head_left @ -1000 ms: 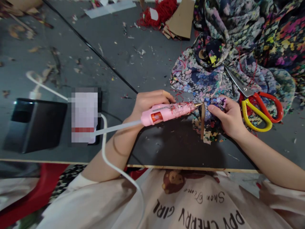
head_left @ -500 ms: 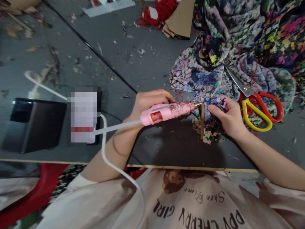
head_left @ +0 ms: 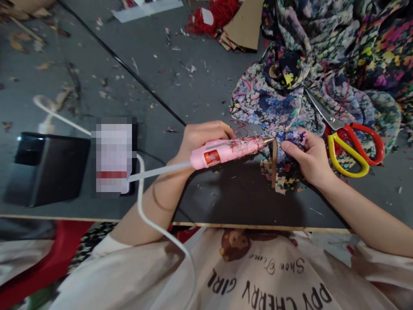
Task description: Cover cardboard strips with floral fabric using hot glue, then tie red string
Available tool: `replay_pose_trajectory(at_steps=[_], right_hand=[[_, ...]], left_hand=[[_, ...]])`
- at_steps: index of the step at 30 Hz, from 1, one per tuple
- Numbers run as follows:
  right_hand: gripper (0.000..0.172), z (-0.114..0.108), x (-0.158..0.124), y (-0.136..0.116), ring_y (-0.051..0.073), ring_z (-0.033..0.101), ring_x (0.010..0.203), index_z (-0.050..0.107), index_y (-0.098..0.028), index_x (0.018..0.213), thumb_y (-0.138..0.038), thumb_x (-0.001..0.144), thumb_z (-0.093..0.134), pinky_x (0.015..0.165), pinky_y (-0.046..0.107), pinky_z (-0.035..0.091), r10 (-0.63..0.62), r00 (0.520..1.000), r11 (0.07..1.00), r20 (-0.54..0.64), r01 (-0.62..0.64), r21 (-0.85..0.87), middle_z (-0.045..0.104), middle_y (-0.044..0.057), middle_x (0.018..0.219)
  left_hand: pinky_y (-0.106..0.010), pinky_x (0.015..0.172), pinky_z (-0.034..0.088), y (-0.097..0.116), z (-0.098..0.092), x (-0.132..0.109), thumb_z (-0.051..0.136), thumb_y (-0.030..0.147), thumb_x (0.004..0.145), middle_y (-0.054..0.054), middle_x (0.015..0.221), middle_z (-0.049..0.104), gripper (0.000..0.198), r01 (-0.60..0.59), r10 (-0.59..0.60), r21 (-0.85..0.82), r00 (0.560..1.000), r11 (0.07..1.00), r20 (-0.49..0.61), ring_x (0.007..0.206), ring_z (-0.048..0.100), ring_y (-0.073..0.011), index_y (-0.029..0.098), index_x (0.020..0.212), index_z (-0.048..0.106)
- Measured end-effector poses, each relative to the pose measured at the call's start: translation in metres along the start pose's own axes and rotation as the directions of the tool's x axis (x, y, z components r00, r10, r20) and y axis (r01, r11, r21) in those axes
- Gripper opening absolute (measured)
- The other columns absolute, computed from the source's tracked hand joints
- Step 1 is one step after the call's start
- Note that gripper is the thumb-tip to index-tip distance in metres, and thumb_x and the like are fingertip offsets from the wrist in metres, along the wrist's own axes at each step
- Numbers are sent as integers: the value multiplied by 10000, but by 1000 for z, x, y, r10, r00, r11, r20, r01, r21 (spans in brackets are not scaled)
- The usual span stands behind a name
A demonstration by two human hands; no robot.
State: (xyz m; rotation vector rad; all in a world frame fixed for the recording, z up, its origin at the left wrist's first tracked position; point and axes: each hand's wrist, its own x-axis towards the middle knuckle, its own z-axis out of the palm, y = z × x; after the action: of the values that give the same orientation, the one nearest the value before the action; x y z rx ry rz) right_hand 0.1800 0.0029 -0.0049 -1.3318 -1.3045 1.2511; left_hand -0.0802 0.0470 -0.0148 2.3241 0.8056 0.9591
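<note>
I am looking down on a grey table [head_left: 200, 86] littered with scraps. A heap of floral fabric [head_left: 322, 51] is spreading over its far right side, and red-and-yellow scissors [head_left: 351, 146] are lying on that cloth. My left hand [head_left: 200, 137] is wrapping closed around a pink glue gun [head_left: 226, 151], whose white cord [head_left: 145, 215] is trailing off the near edge. My right hand [head_left: 311, 159] is curling shut, pinching a small fabric scrap [head_left: 292, 138] against the top of an upright cardboard strip [head_left: 274, 165] near the table's front edge. The gun's brass nozzle [head_left: 268, 141] is touching that strip's upper end. I judge that gluing well here is calling for a gentle squeeze, a thin bead laid just at the meeting edge, fingertips held clear of the hot tip, and the scrap pressed down only behind the nozzle.
</note>
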Motion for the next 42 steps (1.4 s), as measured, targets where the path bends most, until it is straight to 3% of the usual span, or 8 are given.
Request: replay_pose_trajectory(at_steps=[8,16,23,33,42], right_hand=[[307,0,0,2,79,323,535,454,-213,652,-345,762,709,510,237,304,46,999,999,0,-46,20,392,-63,579],[268,-1,-1,3,71,320,544,463,-204,648,-294,773,682,509,230,270,25,1000,1000,-4,-25,12,384,-64,586],[281,-1,0,5,78,327,550,457,-208,652,-311,774,688,513,231,277,40,999,999,-6,-40,18,385,-61,593],[301,-1,0,2,77,317,541,452,-212,647,-330,760,704,513,232,297,40,999,999,5,-40,14,383,-64,583],[264,-1,-1,6,82,344,565,479,-205,668,-311,779,693,524,230,294,34,999,999,-6,-34,25,409,-57,607]], left_hand=[[-239,577,505,4,-2,3,566,336,939,-46,777,712,305,26,-26,-43,999,999,20,673,671,-125,206,665,593],[-252,575,494,3,-2,2,561,321,942,-44,769,716,316,62,-60,-45,997,997,52,654,662,-128,213,645,584],[-220,550,465,7,-3,5,591,268,938,-38,755,702,304,-11,14,-50,999,999,48,631,650,-105,181,647,579],[-248,549,472,4,-2,2,568,326,927,-35,757,704,312,54,-53,-44,998,998,33,637,654,-131,216,635,579],[-225,543,468,7,-3,5,569,298,950,-48,736,701,338,6,-4,-41,999,999,50,623,652,-112,184,631,573]])
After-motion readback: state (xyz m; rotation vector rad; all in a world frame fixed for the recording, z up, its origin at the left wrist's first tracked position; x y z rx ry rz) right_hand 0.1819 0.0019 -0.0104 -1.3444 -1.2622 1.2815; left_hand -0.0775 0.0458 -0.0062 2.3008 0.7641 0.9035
